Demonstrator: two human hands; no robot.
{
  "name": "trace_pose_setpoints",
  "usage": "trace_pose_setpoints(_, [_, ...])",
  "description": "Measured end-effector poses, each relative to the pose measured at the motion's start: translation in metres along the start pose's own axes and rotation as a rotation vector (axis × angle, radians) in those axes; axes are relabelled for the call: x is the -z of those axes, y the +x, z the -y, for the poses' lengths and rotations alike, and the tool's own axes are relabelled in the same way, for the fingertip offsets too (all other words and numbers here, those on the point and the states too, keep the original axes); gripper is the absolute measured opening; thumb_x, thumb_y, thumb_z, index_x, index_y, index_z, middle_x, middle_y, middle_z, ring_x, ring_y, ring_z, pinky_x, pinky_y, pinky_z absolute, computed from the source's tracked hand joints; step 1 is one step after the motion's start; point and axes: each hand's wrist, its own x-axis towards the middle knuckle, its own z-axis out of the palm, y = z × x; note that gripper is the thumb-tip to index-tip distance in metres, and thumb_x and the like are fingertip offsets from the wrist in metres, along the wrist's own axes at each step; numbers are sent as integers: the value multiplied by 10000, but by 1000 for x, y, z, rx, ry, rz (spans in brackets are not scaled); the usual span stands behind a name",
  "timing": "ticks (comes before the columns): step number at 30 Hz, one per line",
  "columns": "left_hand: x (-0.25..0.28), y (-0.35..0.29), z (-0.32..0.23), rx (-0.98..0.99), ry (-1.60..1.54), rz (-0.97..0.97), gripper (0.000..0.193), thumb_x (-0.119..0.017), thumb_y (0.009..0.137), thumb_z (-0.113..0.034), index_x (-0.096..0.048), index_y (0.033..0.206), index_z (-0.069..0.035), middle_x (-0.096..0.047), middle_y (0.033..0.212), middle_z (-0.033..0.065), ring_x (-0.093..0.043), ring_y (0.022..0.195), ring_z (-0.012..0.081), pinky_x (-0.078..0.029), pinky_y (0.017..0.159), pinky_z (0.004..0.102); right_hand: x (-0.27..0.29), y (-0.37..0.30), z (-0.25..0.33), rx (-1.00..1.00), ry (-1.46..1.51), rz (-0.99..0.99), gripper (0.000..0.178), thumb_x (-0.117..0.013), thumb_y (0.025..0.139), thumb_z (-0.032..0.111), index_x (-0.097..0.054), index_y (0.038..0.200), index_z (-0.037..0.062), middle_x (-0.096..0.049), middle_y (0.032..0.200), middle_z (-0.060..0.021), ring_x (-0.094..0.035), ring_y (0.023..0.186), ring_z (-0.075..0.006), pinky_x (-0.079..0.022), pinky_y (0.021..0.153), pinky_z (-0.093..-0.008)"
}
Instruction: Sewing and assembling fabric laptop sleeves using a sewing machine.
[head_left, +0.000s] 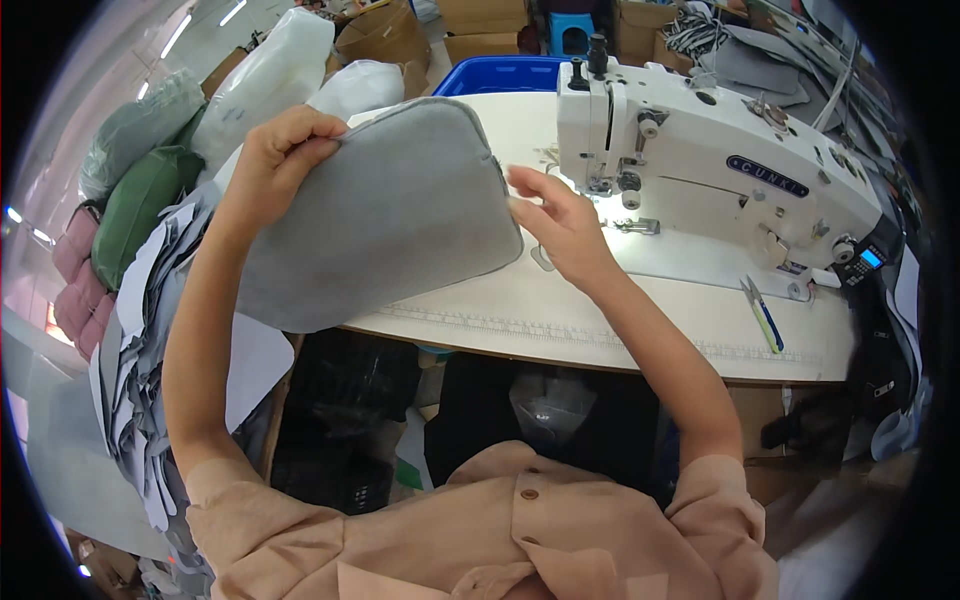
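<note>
A flat grey fabric piece with rounded corners and a seamed edge [385,210], like a cushion cover or pouch, is raised over the left part of the sewing table. My left hand [280,160] pinches its upper left edge between thumb and fingers. At the opposite side, my right hand [560,215] has thumb and index finger apart beside the edge; the thumb tip seems to touch it. A white sewing machine [690,130] stands just right of that hand, its lamp lighting the needle area. Whatever lies behind the fabric is hidden.
Blue-handled snips [765,315] lie on the white tabletop [690,310], near a ruler strip [560,330] along its front edge. A pile of grey cut pieces [145,340] hangs at the left. Behind the table is a blue crate [500,75]; wrapped bundles [265,85] stand back left.
</note>
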Motion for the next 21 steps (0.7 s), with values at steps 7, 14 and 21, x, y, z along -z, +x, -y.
trace_pose_setpoints(7, [-10,-3,-11,23,-53,-23,118,-520,783,31,-590,876,9,-552,757,30,-501,734,102,-391,705,206,-10,9,13,-110,352,35,230,-610,804,183,-617,899,-26,-608,772,-48,-527,683,-82,-431,612,-206])
trace_pose_setpoints(14, [-42,13,-77,-346,559,-79,455,-655,660,-194,-527,1086,-101,-498,1059,105,-493,974,265,-359,847,389,-8,3,22,-4,176,-37,130,-598,779,95,-606,801,-33,-593,684,-62,-519,617,-94,-425,567,-229])
trace_pose_setpoints(21, [-74,35,-96,-327,858,100,134,-643,653,-134,-586,770,-101,-551,909,27,-517,890,181,-365,765,336,-12,-6,33,18,42,-51,104,-602,754,68,-606,761,-35,-599,689,-105,-540,600,-134,-438,565,-256])
